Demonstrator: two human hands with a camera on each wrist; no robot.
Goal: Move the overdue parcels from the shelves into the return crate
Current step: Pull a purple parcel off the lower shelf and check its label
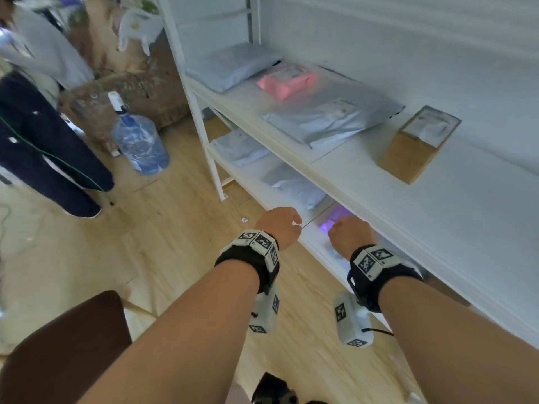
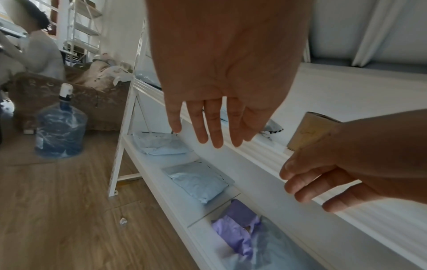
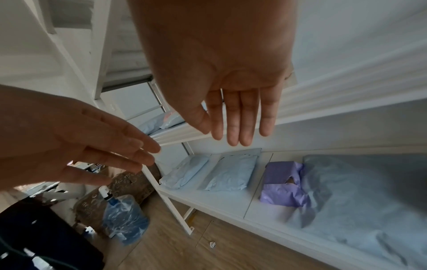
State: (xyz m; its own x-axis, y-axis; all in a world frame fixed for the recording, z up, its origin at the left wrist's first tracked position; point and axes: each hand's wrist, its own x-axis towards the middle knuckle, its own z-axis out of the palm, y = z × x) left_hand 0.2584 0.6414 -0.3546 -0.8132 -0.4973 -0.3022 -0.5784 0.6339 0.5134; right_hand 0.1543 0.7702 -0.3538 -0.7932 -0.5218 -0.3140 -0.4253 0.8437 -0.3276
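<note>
Both hands, the left hand (image 1: 281,225) and right hand (image 1: 348,233), reach empty with fingers spread toward the purple parcel (image 3: 283,184) on the lower shelf (image 3: 208,202), lower centre of frame; better cup it from both sides before lifting

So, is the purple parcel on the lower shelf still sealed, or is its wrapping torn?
Torn. The purple parcel has a hole in its wrapping, with brown showing through, and the film round it is crumpled. It lies on the lower shelf.
</note>
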